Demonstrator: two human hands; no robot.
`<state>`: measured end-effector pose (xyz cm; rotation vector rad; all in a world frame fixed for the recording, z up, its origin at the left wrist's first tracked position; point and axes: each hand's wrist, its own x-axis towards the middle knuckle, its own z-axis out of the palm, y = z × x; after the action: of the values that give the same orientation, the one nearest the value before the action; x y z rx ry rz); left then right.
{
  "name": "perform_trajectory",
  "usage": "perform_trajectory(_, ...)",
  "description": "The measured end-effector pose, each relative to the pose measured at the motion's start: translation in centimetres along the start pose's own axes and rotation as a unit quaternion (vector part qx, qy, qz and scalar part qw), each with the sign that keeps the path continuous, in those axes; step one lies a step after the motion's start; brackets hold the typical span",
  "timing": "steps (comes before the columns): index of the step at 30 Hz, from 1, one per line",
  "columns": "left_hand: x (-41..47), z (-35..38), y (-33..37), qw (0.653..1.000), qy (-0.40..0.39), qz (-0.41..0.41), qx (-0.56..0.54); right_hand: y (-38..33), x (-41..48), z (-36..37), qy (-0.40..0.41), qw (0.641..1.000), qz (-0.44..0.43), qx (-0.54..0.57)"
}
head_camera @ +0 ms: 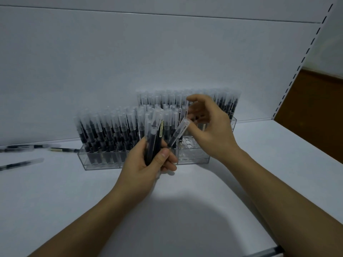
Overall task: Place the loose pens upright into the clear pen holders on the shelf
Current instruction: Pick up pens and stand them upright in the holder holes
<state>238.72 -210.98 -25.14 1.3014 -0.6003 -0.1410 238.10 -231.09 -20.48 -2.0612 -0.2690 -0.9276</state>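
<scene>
Left hand [146,164] grips pens [154,140]; right hand [208,127] (higher) half-curled.

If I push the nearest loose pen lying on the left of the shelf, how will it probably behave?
The loose pen would probably roll, since its barrel looks round and it lies flat on the smooth white shelf. It looks slim and straight, so likely stiff and light. Its clear cap looks smooth, so perhaps slippery to pinch.

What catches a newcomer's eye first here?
Dead centre, the left grip clutches a bundle of black pens; the right grip hovers at one tilted pen. Behind, the front holder and back holder stand packed with capped pens, empty holes at the front one's right end.
</scene>
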Motion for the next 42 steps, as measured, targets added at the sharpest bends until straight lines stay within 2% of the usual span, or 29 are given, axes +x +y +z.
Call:
perform_trajectory(3, -0.1, 0.2, 0.2, 1.000, 0.018, 0.009, 0.018, -1.1, 0.1, -0.4, 0.057, 0.996, -0.017, 0.059)
perform_trajectory(4, -0.1, 0.2, 0.3, 1.000, 0.022, 0.012, 0.014, -1.5, 0.1, -0.5, 0.039, 0.993, -0.018, 0.108)
perform_trajectory(7, -0.1, 0.3, 0.6, 0.999, 0.031, 0.010, 0.015, -2.3, -0.2, -0.6, -0.087, 0.971, 0.006, 0.224)
perform_trajectory(9, -0.2, 0.4, 0.8, 0.999, 0.034, 0.004, 0.016, -2.3, -0.4, -0.2, -0.141, 0.967, 0.018, 0.210)
perform_trajectory(11, -0.2, 0.4, 0.9, 0.999, 0.036, -0.002, -0.001, -2.0, -0.5, 0.1, -0.153, 0.967, 0.026, 0.202)
perform_trajectory(15, -0.2, 0.3, 1.4, 0.999, 0.036, 0.009, -0.002, -1.8, 0.1, -0.5, -0.115, 0.953, 0.053, 0.275)
perform_trajectory(19, -0.3, 0.3, 1.5, 0.999, 0.041, -0.010, 0.007, -1.7, 1.1, -1.7, -0.038, 0.910, 0.139, 0.390)
perform_trajectory(21, -0.3, 0.3, 1.1, 0.999, 0.040, -0.015, 0.016, -1.5, 1.6, -2.6, -0.003, 0.898, 0.160, 0.410)
perform_trajectory(24, -0.1, 0.3, 1.0, 0.999, 0.039, -0.033, 0.010, -0.8, 2.0, -3.5, 0.046, 0.913, 0.166, 0.370)
perform_trajectory(27, -0.2, 0.5, 1.4, 0.998, 0.042, -0.040, 0.006, 0.1, 2.1, -3.7, 0.097, 0.953, 0.140, 0.252)
perform_trajectory(29, -0.2, 0.6, 1.8, 0.998, 0.057, -0.032, 0.019, 0.5, 2.1, -3.5, 0.111, 0.967, 0.119, 0.197)
perform_trajectory(42, -0.1, 0.7, 3.0, 0.997, 0.077, -0.019, 0.011, 1.2, 1.5, -2.5, 0.040, 0.996, 0.049, 0.058)
